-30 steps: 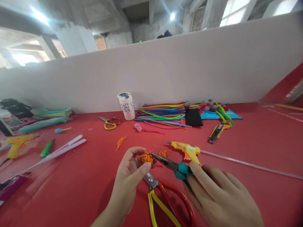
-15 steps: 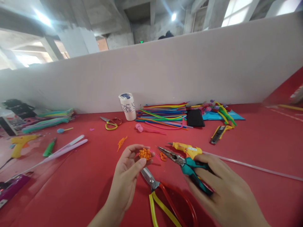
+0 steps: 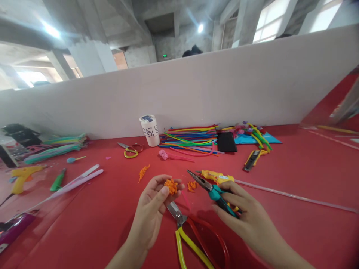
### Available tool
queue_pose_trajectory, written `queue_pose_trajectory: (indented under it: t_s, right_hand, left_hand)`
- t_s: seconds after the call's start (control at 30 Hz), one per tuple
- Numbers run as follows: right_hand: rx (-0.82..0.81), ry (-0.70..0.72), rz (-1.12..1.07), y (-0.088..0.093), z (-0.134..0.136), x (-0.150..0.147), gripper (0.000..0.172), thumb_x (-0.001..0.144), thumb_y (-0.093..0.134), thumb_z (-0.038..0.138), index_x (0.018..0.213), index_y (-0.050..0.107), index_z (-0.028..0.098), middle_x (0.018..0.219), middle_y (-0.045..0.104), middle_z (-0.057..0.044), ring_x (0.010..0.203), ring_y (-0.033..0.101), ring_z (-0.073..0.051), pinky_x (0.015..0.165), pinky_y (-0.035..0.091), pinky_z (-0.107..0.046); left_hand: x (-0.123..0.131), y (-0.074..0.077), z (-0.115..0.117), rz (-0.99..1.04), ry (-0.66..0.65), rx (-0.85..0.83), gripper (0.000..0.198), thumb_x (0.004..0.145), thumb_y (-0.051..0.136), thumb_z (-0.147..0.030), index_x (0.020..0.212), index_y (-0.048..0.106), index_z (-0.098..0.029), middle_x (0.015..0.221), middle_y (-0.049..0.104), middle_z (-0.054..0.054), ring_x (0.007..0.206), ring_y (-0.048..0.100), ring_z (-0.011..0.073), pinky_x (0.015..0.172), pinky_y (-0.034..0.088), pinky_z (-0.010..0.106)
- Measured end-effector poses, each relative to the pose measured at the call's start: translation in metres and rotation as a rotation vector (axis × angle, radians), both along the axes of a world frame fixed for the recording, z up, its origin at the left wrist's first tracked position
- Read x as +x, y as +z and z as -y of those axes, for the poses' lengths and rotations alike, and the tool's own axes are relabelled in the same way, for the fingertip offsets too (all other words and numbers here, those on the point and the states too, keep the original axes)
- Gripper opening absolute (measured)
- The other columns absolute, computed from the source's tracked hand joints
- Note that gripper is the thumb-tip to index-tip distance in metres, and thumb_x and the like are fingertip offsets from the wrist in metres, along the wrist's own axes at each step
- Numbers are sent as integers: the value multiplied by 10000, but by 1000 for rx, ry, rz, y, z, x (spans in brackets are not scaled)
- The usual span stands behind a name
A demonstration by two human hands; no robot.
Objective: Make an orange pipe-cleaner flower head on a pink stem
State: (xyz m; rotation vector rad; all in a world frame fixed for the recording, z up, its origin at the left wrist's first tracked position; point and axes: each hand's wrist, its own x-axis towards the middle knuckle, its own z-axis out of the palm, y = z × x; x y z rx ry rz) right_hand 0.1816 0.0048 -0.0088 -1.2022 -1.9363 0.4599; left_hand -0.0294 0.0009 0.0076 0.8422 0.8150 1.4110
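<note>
Between the thumb and fingers of my left hand is a small orange pipe-cleaner flower head, with a pink stem trailing below it. My right hand grips needle-nose pliers by their teal-and-black handles; the jaws are together and point up and left, apart from the flower. Just beyond the pliers lies a yellow glue gun. On the table between my hands rests an orange curled piece, and another orange piece lies left of them. Large shears with red and yellow handles lie below.
Along the white partition stand a white cup, scissors, colourful pipe cleaners and a black phone. A box cutter lies to the right. Leftward are another glue gun and a green tool.
My right hand has shifted slightly left, and the pliers' handles have come closer together. The flower stays in my left hand. The whole view has tilted slightly.
</note>
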Motion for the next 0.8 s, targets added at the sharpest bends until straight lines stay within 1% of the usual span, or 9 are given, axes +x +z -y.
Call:
queue_pose_trajectory:
  t_s: [0.13, 0.2, 0.3, 0.37, 0.4, 0.47, 0.53, 0.63, 0.8]
  right_hand:
    - [-1, -49, -35, -7, -6, 1, 182, 816, 542, 332, 717, 645, 219, 888, 572, -42, 808, 590, -170, 711, 471, -244]
    - [5, -67, -56, -10, -8, 1, 193, 807, 543, 349, 716, 654, 220, 898, 580, -47, 826, 592, -181, 725, 469, -253]
    - [0, -81, -88, -13, -12, 1, 216, 793, 540, 359, 671, 643, 214, 887, 584, -54, 823, 587, -190, 721, 464, -266]
    - [-19, -82, -110, -14, -14, 0, 229, 787, 538, 362, 642, 629, 209, 871, 584, -55, 812, 579, -190, 713, 458, -270]
    - [-31, -84, -124, -14, -15, 0, 234, 783, 541, 365, 632, 624, 207, 862, 584, -55, 806, 576, -189, 713, 454, -271]
    - [-54, -90, -155, -15, -17, -1, 236, 773, 549, 375, 631, 626, 202, 851, 585, -56, 799, 571, -190, 717, 448, -272]
    - [-62, -96, -177, -18, -19, -2, 235, 763, 556, 389, 648, 635, 200, 845, 587, -57, 801, 570, -193, 721, 446, -273]
    - [-56, -101, -182, -22, -22, -2, 252, 753, 558, 413, 642, 632, 198, 830, 588, -57, 797, 572, -198, 709, 449, -276]
    - [-34, -112, -170, -26, -26, 0, 294, 747, 562, 449, 603, 609, 197, 796, 579, -50, 753, 575, -193, 677, 455, -273]
  left_hand:
    - [-2, 0, 0, 40, -9, 79, 246, 767, 541, -169, 1003, 608, -165, 1113, 673, 112, 1115, 573, 253, 972, 417, 384]
    - [-3, -2, 0, 11, 15, 91, 318, 736, 521, -132, 1044, 592, -170, 1149, 663, 113, 1150, 548, 260, 997, 388, 406]
    - [-4, -7, -1, -78, 51, 136, 436, 681, 528, -52, 1094, 563, -189, 1192, 646, 101, 1188, 518, 253, 1016, 364, 406]
    - [-5, -10, -4, -106, 34, 167, 439, 698, 525, -62, 1115, 546, -197, 1239, 617, 105, 1202, 506, 253, 1014, 368, 410]
    - [-4, -12, -5, -126, 27, 177, 431, 716, 534, -80, 1128, 534, -206, 1247, 611, 107, 1186, 521, 253, 1005, 378, 415]
    - [-4, -14, -9, -182, 60, 179, 397, 732, 575, -125, 1118, 529, -202, 1241, 613, 126, 1141, 559, 264, 974, 408, 424]
    - [-3, -14, -12, -221, 87, 160, 392, 719, 628, -169, 1098, 529, -194, 1219, 625, 143, 1097, 591, 272, 937, 440, 421]
    - [-2, -13, -15, -223, 120, 133, 431, 681, 688, -219, 1079, 528, -181, 1158, 659, 151, 1031, 629, 269, 880, 484, 399]
    - [-1, -9, -15, -227, 186, 116, 482, 651, 722, -264, 1082, 531, -161, 914, 735, 96, 826, 684, 214, 757, 544, 345]
